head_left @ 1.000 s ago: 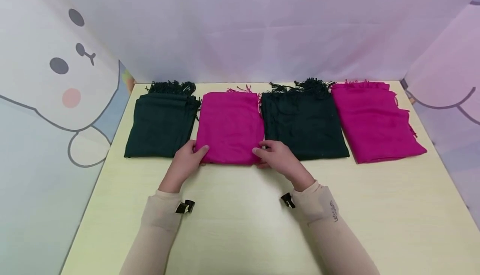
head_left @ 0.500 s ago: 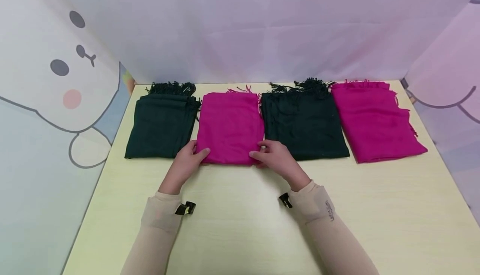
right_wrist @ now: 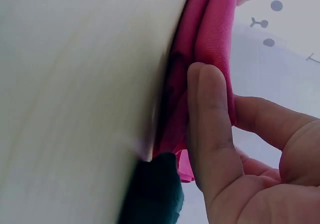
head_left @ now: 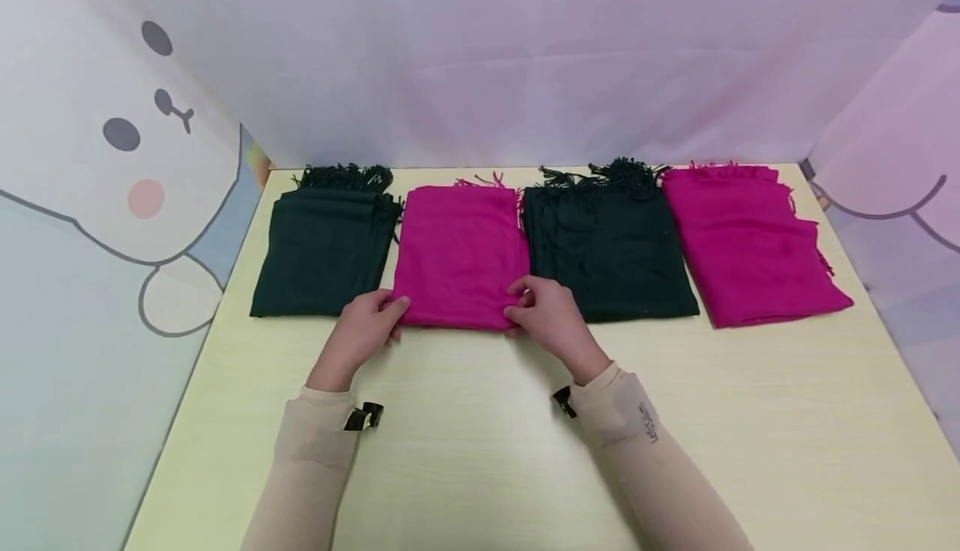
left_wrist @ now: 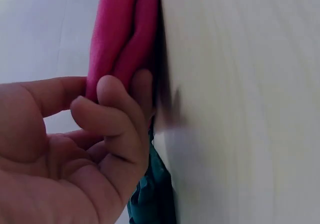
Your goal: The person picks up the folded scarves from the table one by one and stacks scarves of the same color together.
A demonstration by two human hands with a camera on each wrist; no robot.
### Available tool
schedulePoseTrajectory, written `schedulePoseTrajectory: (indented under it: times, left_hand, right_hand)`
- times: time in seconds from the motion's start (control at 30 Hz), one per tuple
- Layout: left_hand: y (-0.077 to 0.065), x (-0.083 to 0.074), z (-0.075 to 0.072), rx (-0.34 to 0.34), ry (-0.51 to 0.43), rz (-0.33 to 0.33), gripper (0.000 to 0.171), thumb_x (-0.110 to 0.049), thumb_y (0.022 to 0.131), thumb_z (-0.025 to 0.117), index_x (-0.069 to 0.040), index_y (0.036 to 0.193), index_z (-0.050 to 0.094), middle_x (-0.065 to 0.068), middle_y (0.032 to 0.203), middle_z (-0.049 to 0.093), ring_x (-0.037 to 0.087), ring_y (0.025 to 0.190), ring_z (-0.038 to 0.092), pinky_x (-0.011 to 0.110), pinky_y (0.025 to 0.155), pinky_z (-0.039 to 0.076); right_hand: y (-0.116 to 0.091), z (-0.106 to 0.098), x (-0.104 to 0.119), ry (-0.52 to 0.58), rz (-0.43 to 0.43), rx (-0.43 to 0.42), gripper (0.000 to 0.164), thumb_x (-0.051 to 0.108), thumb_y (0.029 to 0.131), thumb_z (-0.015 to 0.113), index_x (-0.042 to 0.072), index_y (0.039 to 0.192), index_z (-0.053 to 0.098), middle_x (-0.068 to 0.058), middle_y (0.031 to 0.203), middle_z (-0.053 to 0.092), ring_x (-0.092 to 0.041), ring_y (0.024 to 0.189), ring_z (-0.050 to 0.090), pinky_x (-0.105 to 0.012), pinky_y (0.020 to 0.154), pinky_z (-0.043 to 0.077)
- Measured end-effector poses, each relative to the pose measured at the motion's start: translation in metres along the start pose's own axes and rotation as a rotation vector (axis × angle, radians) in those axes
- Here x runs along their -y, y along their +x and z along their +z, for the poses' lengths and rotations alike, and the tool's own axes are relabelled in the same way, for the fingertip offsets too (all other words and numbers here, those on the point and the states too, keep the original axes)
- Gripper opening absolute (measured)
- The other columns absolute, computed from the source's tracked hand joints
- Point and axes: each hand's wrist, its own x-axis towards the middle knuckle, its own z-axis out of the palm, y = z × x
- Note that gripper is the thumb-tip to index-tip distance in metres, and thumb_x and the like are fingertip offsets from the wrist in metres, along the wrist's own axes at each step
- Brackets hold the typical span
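A folded magenta scarf (head_left: 461, 251) with a short fringe at its back edge lies flat on the table. At its front left corner my left hand (head_left: 363, 326) has the thumb on top and the other fingers bent against the front edge, pinching the cloth. My right hand (head_left: 551, 318) pinches the front right corner, thumb on top too. In the left wrist view the layered magenta edge (left_wrist: 115, 34) runs up from my fingertips. Seen from the right wrist, two fingers (right_wrist: 212, 104) lie along the front of the fold, with the thumb over its top.
One dark green fringed scarf (head_left: 322, 255) lies folded to the left, another dark green one (head_left: 611, 259) to the right. Beyond that is a second magenta scarf (head_left: 750, 251), its right side uneven. A pale wood table (head_left: 465, 451) carries them, with fabric walls behind and at the sides.
My left hand has slid slightly left and toward me at its corner. The right hand has shifted a little left, its index finger now more bent. The scarves lie practically as before.
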Motion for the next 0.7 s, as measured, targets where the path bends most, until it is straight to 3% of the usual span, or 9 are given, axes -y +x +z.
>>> schedulePoseTrajectory:
  times: [0.33, 0.5, 0.7]
  left_hand:
    - [-0.01, 0.0, -0.001, 0.016, 0.045, -0.01, 0.029, -0.032, 0.102, 0.054, -0.005, 0.099, 0.062, 0.012, 0.076, 0.065, 0.022, 0.068, 0.056, 0.033, 0.062, 0.042]
    - [-0.014, 0.0, 0.001, 0.013, 0.085, 0.0, 0.03, -0.031, 0.103, 0.053, -0.006, 0.089, 0.06, 0.011, 0.074, 0.063, 0.021, 0.062, 0.05, 0.034, 0.059, 0.039]
    - [-0.02, 0.004, 0.003, 0.014, 0.082, 0.005, 0.03, -0.028, 0.103, 0.053, -0.004, 0.087, 0.058, 0.011, 0.071, 0.06, 0.02, 0.059, 0.046, 0.033, 0.057, 0.037]
  right_hand:
    - [-0.007, -0.003, -0.004, -0.026, 0.003, 0.015, 0.024, 0.012, 0.091, 0.073, 0.007, 0.113, 0.066, -0.01, 0.082, 0.063, -0.021, 0.068, 0.071, -0.03, 0.062, 0.047]
    - [-0.012, -0.003, -0.005, 0.005, 0.015, 0.03, 0.024, 0.01, 0.09, 0.074, 0.006, 0.113, 0.066, -0.011, 0.083, 0.062, -0.022, 0.068, 0.071, -0.029, 0.062, 0.048]
    - [-0.017, -0.001, -0.006, 0.043, -0.002, 0.054, 0.025, 0.009, 0.09, 0.074, 0.003, 0.113, 0.066, -0.011, 0.085, 0.062, -0.023, 0.069, 0.073, -0.026, 0.065, 0.052]
